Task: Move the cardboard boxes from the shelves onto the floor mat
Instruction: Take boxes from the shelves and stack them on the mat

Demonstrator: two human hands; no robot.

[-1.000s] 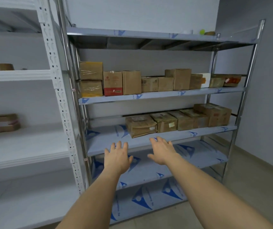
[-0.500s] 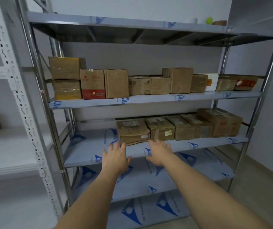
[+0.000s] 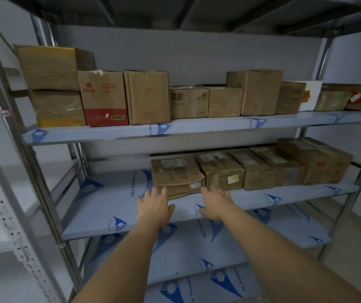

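A metal rack holds cardboard boxes on two levels. On the middle shelf (image 3: 109,206) a row of several boxes runs to the right; the leftmost is a dented brown box (image 3: 176,174) with a white label. My left hand (image 3: 154,205) and my right hand (image 3: 215,201) are stretched out over the shelf just in front of that box, fingers spread, palms down, holding nothing. Their fingertips reach the box's lower front edge. The upper shelf (image 3: 208,125) carries several more boxes, among them a red-and-brown one (image 3: 104,98). No floor mat is in view.
Upright steel posts (image 3: 44,193) frame the rack on the left and right. Below the middle shelf lie two lower shelves (image 3: 251,237) covered in blue-printed film. A white perforated rack (image 3: 4,215) stands at the left. Floor shows at the right, beside a grey wall.
The view has closed in on the rack. Both hands have advanced over the middle shelf and now reach the front of the leftmost box.
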